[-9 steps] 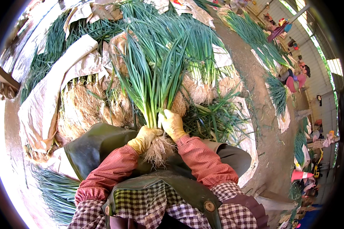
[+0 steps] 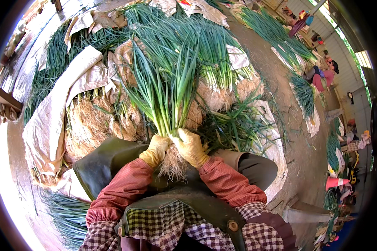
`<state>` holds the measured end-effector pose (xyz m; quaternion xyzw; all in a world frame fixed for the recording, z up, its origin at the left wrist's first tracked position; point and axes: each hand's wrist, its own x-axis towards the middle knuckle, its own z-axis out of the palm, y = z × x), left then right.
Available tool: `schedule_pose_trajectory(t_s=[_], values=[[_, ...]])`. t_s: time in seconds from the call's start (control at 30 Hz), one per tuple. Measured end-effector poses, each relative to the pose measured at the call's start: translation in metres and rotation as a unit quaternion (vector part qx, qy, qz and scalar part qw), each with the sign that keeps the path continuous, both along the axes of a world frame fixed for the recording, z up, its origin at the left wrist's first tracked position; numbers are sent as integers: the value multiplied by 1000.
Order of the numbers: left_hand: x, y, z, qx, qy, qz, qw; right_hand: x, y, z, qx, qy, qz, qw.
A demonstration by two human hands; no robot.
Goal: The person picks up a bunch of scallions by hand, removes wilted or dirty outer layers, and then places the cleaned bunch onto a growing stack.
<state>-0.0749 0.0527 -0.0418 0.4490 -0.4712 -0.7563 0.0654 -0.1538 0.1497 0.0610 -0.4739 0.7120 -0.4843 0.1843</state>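
A bunch of green onions (image 2: 171,108) stands upright over my lap, its green leaves fanned away from me and its pale roots (image 2: 173,165) hanging toward me. My left hand (image 2: 156,150), in a yellowish glove, is closed round the bunch's base from the left. My right hand (image 2: 190,146), gloved alike, is closed against the base from the right, its thumb and fingers at the stalks just above the roots. The two hands nearly meet there. The glove fabric hides part of the lower stalks.
Rooted green onions (image 2: 213,50) lie piled ahead, partly under beige cloth (image 2: 50,121). Loose leaves (image 2: 238,127) cover a sheet at right. More onions (image 2: 67,213) lie at lower left. At far right are a person (image 2: 322,79), another onion row (image 2: 276,35) and a traffic cone (image 2: 336,183).
My right hand has come down the stalks to the base, closer to my left hand. The left hand stays on the bunch. The whole view has shifted slightly.
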Motion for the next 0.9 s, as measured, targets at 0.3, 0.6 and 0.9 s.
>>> schedule_pose_trajectory(t_s=[0.3,0.6,0.9], values=[[2,0,20,195,104,30,975,-166,77,-4,306,271,-332,850],[12,2,32,91,58,30,994,-79,-24,-64,236,-146,54,959],[8,3,21,70,43,116,990,-15,-4,-27,29,320,154,935]])
